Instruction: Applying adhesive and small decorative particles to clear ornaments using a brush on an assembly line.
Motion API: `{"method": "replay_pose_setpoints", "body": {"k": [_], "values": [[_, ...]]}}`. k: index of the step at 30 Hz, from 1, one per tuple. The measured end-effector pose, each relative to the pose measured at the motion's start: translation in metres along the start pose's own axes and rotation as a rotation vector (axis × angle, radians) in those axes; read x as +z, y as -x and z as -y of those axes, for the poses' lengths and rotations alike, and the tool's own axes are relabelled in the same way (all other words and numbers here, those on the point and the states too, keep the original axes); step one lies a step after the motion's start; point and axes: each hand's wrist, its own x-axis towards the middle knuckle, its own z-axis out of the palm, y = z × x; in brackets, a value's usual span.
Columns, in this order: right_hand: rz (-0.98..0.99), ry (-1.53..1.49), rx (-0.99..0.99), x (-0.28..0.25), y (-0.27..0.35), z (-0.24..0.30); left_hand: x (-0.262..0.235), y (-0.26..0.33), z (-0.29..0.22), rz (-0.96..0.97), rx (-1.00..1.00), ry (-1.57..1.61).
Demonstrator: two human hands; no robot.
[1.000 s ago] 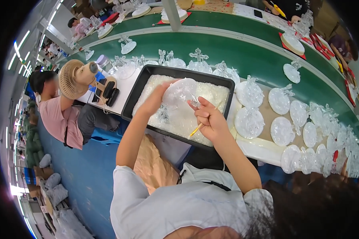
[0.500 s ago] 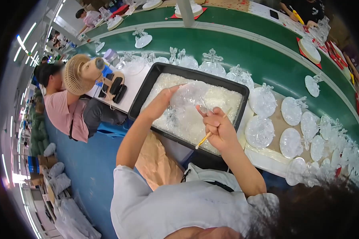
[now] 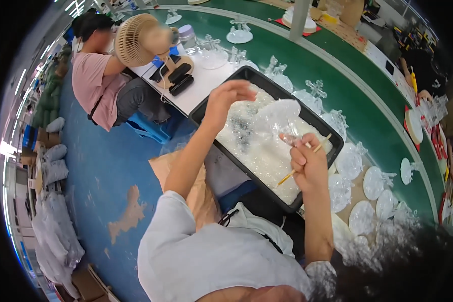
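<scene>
My right hand (image 3: 311, 158) is closed around the clear upright part of a piece with a round, whitish base (image 3: 278, 117). The same hand also holds a thin paintbrush (image 3: 287, 177), which slants past the fingers with its tip toward me. The base is tilted above a black tray (image 3: 252, 175) filled with white, glittery granules (image 3: 256, 153). My left hand (image 3: 227, 102) is raised over the tray's left part, its fingers stretched out and nothing in them. It is apart from the base. My right fingers hide some of the clear part.
Several similar clear pieces with round bases (image 3: 361, 217) stand to the right and behind the tray. A beige fan (image 3: 142, 40) and a lidded jar (image 3: 187, 38) are at the left. Beyond runs a green conveyor belt (image 3: 267, 44). A co-worker in pink (image 3: 92, 75) sits at the left.
My left hand has let go of the round base and moved up and left from it. My right hand still holds the piece and brush. The whole view has turned.
</scene>
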Motion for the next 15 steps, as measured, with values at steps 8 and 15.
{"method": "replay_pose_setpoints", "body": {"k": [8,15], "values": [[0.442,0.894,-0.206,0.15,-0.129,0.022,-0.044,0.093,-0.036,-0.412,0.082,-0.504],[0.614,1.771,-0.422,0.179,-0.353,-0.052,-0.066,0.133,-0.018,-0.581,-0.033,-0.582]]}}
